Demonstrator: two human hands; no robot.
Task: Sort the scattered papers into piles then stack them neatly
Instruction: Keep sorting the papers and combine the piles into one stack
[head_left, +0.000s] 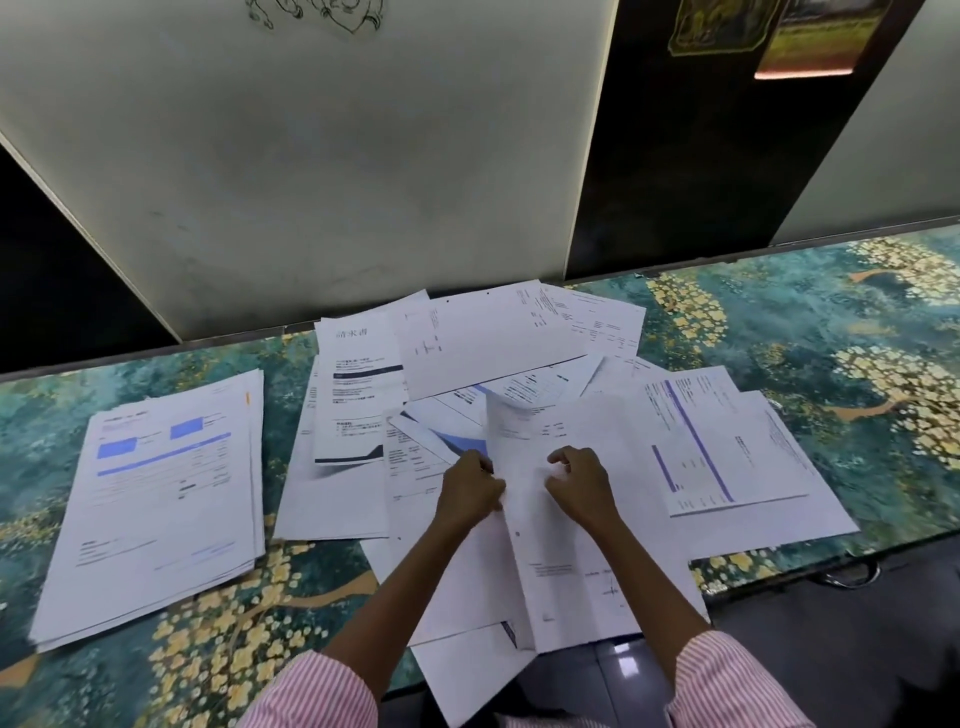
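Printed white papers lie scattered over the middle of the table (810, 332), overlapping at all angles. A squared pile of papers (156, 499) with blue bars on its top sheet rests at the left. My left hand (470, 488) pinches the left edge of a large white sheet (566, 571) that rises off the heap in front of me. My right hand (579, 480) presses its fingers on the same sheet, crumpling it slightly. A sheet with purple stripes (696, 441) lies to the right.
The table has a green and gold floral top under glass. A pale wall panel (311, 182) stands right behind it. Some sheets (467, 675) hang over the near edge towards me. A metal handle (852, 577) sits under the front edge at the right.
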